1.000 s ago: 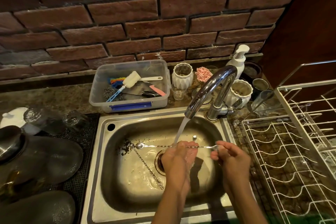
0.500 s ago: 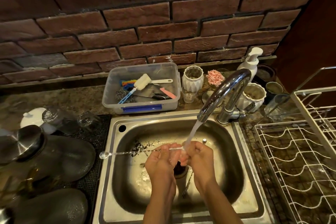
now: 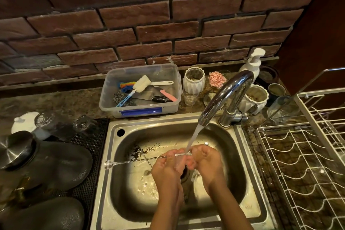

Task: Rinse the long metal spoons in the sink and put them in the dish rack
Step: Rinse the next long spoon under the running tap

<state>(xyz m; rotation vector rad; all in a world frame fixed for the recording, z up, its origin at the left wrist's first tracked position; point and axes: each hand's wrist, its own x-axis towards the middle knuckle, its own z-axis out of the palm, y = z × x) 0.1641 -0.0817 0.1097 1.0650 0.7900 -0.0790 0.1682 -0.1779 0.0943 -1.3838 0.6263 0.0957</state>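
Note:
Both my hands meet over the steel sink (image 3: pixel 248 157) under the running tap (image 3: pixel 224 97). My left hand (image 3: pixel 168 168) and my right hand (image 3: pixel 207 162) hold one long twisted metal spoon (image 3: pixel 134 160) level. Its shaft runs left, and its end reaches out over the sink's left rim. Water falls on the shaft between my hands. A second long spoon (image 3: pixel 146 158) lies on the sink floor, crossing under the first and partly hidden by my left hand. The white wire dish rack (image 3: pixel 306 170) stands to the right of the sink.
A clear plastic tub (image 3: pixel 140 89) of brushes and scrubbers sits behind the sink. White ribbed jars (image 3: pixel 194 80) and a soap pump (image 3: pixel 252 63) stand by the tap. Left of the sink, dark plates (image 3: pixel 56 166), glasses and a metal lid rest on a black mat.
The spoon has slid left through my hands, so its end now sticks out past the sink's left rim. My hands came together under the stream. The view shifted left.

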